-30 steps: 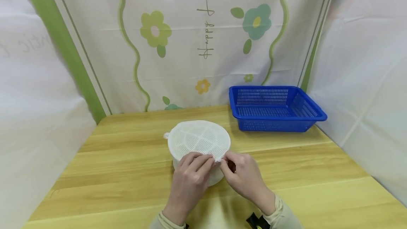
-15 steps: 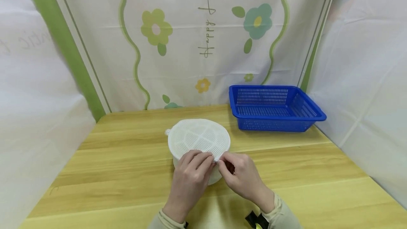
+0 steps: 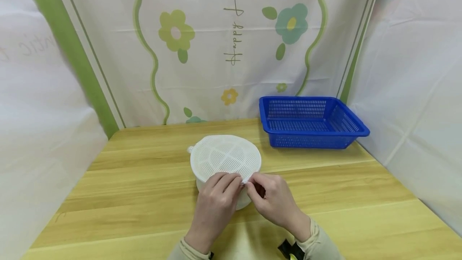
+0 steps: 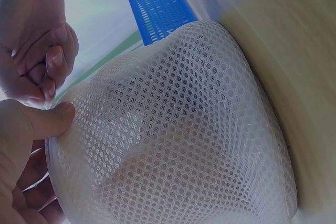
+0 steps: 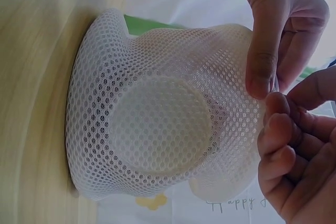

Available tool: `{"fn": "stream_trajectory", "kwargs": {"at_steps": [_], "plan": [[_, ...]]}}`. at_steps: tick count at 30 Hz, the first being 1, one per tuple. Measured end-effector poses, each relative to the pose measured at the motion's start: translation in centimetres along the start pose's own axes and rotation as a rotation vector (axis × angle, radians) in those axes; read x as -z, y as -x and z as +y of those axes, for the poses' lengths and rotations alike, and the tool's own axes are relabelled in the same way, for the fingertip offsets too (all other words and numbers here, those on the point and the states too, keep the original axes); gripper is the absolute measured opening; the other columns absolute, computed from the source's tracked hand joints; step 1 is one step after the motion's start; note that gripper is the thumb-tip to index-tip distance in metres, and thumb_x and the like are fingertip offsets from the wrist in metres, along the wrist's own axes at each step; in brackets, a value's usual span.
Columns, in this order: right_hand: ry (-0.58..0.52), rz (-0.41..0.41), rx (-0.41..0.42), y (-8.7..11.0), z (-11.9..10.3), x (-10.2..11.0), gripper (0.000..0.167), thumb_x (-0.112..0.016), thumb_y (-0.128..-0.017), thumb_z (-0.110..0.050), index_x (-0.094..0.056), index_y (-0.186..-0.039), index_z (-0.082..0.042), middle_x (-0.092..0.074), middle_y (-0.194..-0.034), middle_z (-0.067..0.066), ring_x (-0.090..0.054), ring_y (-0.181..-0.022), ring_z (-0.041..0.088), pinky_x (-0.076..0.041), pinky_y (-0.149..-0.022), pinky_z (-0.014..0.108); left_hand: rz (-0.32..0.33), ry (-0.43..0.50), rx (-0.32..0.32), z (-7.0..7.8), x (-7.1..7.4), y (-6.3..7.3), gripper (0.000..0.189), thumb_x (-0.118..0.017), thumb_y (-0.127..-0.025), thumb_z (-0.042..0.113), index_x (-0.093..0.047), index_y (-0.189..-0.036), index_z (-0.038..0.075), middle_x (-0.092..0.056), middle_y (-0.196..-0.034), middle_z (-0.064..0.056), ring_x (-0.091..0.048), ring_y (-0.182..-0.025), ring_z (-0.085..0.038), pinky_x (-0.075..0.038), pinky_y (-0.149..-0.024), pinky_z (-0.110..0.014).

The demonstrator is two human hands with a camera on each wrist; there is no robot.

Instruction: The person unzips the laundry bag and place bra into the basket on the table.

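Observation:
A white cylindrical mesh laundry bag [image 3: 231, 156] stands upright in front of me, its round mesh top facing up. My left hand [image 3: 216, 202] holds its near rim, with the thumb below the edge and the fingers over the top. Beside it on the right, my right hand [image 3: 276, 200] pinches the same rim between thumb and curled fingers. In the right wrist view, the fingertips of the right hand [image 5: 294, 150] meet those of the left hand [image 5: 281, 35] at the edge. A pale round shape [image 5: 160, 124] shows through the mesh wall. The pinched bit is hidden by fingers.
A blue perforated plastic basket [image 3: 314, 141] stands at the back right of the wooden table [image 3: 144, 187]. Behind rises a white curtain [image 3: 205, 71] with printed flowers, and white cloth hangs on both sides. A small loop [image 3: 190, 149] sticks out from the bag's left rim.
My right hand has slid slightly left along the rim, closer to the left hand. The left hand keeps its hold, and the bag has hardly shifted.

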State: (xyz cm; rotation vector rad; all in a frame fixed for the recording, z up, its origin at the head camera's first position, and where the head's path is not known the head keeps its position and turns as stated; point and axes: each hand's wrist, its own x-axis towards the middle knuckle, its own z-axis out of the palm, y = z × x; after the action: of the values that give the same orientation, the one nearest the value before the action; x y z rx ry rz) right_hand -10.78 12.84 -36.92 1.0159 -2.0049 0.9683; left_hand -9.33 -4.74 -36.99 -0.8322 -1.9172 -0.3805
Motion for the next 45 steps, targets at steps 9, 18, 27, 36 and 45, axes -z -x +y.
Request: {"fn": "stream_trajectory", "kwargs": {"at_steps": [9, 18, 27, 36, 45], "plan": [[0.028, 0.023, -0.017, -0.23, -0.04, -0.03, 0.019, -0.062, -0.080, -0.002, -0.058, -0.070, -0.018, -0.044, -0.059, -0.014, -0.040, -0.047, 0.000, -0.031, -0.042, 0.010, 0.045, -0.004, -0.007, -0.17, 0.10, -0.06, 0.010, -0.078, -0.081, 0.008, -0.075, -0.089, 0.005, -0.071, -0.094, -0.003, -0.065, -0.085, -0.022, -0.055, -0.078, -0.030], [0.076, 0.082, -0.056, -0.28, -0.04, 0.05, 0.023, -0.063, -0.078, 0.000, -0.057, -0.067, -0.019, -0.043, -0.058, -0.016, -0.037, -0.049, -0.005, -0.030, -0.041, 0.009, 0.065, -0.015, -0.006, -0.32, 0.12, -0.05, 0.011, -0.067, -0.089, 0.010, -0.076, -0.089, 0.004, -0.072, -0.094, -0.003, -0.065, -0.084, -0.023, -0.056, -0.077, -0.033], [0.066, 0.059, -0.100, -0.20, -0.18, 0.05, 0.023, -0.064, -0.079, 0.000, -0.058, -0.068, -0.019, -0.043, -0.058, -0.017, -0.037, -0.049, -0.006, -0.031, -0.040, 0.010, 0.045, -0.005, -0.001, -0.26, 0.13, -0.04, 0.008, -0.072, -0.085, 0.009, -0.075, -0.089, 0.003, -0.072, -0.095, -0.005, -0.065, -0.085, -0.023, -0.055, -0.078, -0.032], [-0.002, 0.009, -0.015, 0.02, -0.02, -0.08, 0.020, -0.062, -0.082, -0.001, -0.057, -0.071, -0.017, -0.044, -0.059, -0.013, -0.039, -0.050, -0.002, -0.032, -0.043, 0.009, 0.008, 0.028, -0.042, -0.06, 0.00, -0.10, 0.015, -0.079, -0.079, 0.007, -0.075, -0.093, 0.001, -0.071, -0.095, -0.006, -0.063, -0.087, -0.022, -0.054, -0.081, -0.029], [-0.004, 0.014, 0.001, 0.09, -0.17, -0.10, 0.020, -0.062, -0.081, 0.000, -0.057, -0.071, -0.017, -0.044, -0.058, -0.012, -0.038, -0.049, -0.001, -0.031, -0.043, 0.009, 0.022, 0.021, -0.061, 0.03, -0.05, -0.08, 0.015, -0.078, -0.080, 0.005, -0.076, -0.094, 0.001, -0.072, -0.097, -0.006, -0.064, -0.086, -0.021, -0.054, -0.079, -0.026]]}}
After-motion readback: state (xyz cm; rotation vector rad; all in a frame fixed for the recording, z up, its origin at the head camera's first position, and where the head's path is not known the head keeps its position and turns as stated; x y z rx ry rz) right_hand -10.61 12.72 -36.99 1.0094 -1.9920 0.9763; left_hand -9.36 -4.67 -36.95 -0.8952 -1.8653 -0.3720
